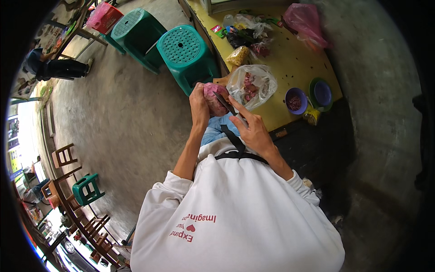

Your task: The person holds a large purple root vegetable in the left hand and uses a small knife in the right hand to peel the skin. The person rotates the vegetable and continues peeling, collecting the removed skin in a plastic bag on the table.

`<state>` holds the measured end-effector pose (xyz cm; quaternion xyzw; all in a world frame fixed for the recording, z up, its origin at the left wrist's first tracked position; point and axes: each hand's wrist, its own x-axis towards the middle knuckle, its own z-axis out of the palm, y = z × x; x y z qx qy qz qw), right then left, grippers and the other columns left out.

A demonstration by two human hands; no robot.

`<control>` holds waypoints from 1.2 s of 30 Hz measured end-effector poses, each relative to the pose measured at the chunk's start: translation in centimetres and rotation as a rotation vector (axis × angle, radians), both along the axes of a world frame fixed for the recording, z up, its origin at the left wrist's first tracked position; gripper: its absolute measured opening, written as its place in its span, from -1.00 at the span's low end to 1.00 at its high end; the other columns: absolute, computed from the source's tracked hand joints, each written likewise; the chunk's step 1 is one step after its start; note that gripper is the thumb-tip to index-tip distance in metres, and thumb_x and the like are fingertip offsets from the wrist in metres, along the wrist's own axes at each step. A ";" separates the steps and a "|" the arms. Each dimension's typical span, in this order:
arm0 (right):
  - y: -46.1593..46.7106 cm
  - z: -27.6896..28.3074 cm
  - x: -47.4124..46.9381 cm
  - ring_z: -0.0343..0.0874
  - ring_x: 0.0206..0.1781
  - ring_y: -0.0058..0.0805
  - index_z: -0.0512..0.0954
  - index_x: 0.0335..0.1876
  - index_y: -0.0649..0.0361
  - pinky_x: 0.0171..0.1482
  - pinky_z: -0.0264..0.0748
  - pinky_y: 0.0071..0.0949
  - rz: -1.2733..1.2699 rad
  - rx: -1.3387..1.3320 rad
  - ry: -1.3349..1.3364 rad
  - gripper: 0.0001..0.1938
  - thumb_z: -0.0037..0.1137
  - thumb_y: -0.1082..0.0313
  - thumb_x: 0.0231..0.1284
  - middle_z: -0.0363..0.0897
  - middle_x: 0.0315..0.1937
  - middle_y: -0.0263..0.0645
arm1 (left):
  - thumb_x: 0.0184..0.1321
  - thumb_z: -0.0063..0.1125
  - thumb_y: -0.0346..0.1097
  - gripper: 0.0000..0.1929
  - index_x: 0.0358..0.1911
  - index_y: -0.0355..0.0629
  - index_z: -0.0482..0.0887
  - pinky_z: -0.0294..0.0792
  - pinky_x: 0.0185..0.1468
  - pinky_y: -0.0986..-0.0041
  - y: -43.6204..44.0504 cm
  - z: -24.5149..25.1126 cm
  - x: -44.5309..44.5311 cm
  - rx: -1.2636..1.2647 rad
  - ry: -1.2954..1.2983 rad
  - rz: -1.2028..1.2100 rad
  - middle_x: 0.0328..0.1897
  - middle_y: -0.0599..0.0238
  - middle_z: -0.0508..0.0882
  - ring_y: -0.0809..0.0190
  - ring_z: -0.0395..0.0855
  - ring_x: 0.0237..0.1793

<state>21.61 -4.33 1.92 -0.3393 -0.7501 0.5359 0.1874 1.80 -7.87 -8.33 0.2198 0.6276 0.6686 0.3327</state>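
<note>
My left hand (199, 107) grips a large pink-purple tuber (211, 104), which looks like a sweet potato, from its left side. In my right hand (252, 128) is a knife (223, 101) with a dark blade and a pale handle. The blade lies across the tuber's right side, and my index finger reaches forward beside it. Just beyond, a clear plastic bag (268, 83) lies spread open on the yellow table (289, 40) with pinkish peelings (249, 86) inside. Part of a wooden board (222, 81) shows at the bag's left.
A purple bowl (296, 98) of chopped reddish bits stands right, beside stacked bowls (322, 92) and a yellow packet (311, 115). Farther back lie a bag of yellow pieces (238, 55), assorted plastic bags (243, 35) and a pink bag (304, 22). Green stools (185, 51) line the table's left; a person (56, 68) stands beyond.
</note>
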 end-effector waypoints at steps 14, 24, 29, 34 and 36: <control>-0.7 1.4 -4.1 0.62 0.45 0.04 0.36 0.63 0.22 0.40 0.51 -0.24 -0.120 -0.104 0.190 -0.42 0.15 0.31 0.59 0.60 0.43 0.12 | 0.54 -0.19 -0.13 -0.60 -0.13 -0.34 0.64 0.46 0.14 0.36 1.0 8.0 0.2 0.146 0.335 0.315 -0.21 0.19 0.69 0.26 0.64 -0.11; 0.4 2.2 -3.4 0.81 0.17 -0.12 0.45 0.60 0.15 0.14 0.67 -0.25 -0.063 0.109 0.174 -0.43 0.24 0.39 0.52 0.72 0.27 0.06 | 0.58 -0.21 0.01 -0.53 0.02 -0.29 0.64 0.45 0.27 0.33 1.0 8.2 0.3 0.255 -0.007 0.308 -0.07 0.18 0.69 0.20 0.65 0.02; 3.4 5.4 -1.0 0.81 0.09 0.00 0.49 0.56 0.14 0.09 0.71 -0.21 0.190 0.288 0.056 -0.41 0.33 0.44 0.43 0.73 0.26 0.00 | 0.58 -0.24 0.18 -0.35 0.30 -0.31 0.58 0.46 0.47 0.13 -0.5 8.5 -0.6 0.301 -0.809 -0.090 0.27 -0.01 0.71 -0.06 0.67 0.30; 4.7 8.9 0.0 0.83 -0.04 -0.08 0.50 0.56 0.10 -0.02 0.73 -0.27 0.365 0.377 -0.003 -0.37 0.37 0.46 0.37 0.77 0.20 -0.05 | 0.53 -0.25 0.25 -0.28 0.35 -0.30 0.56 0.35 0.58 -0.05 -2.0 8.6 -0.5 0.342 -1.026 -0.346 0.34 -0.10 0.68 -0.17 0.61 0.40; 5.2 9.6 0.1 0.83 -0.05 -0.07 0.49 0.57 0.08 -0.01 0.74 -0.25 0.401 0.314 -0.049 -0.36 0.37 0.45 0.37 0.77 0.19 -0.05 | 0.53 -0.25 0.29 -0.26 0.38 -0.26 0.53 0.36 0.57 -0.06 -2.5 8.7 -0.7 0.337 -1.005 -0.384 0.36 -0.10 0.66 -0.16 0.60 0.42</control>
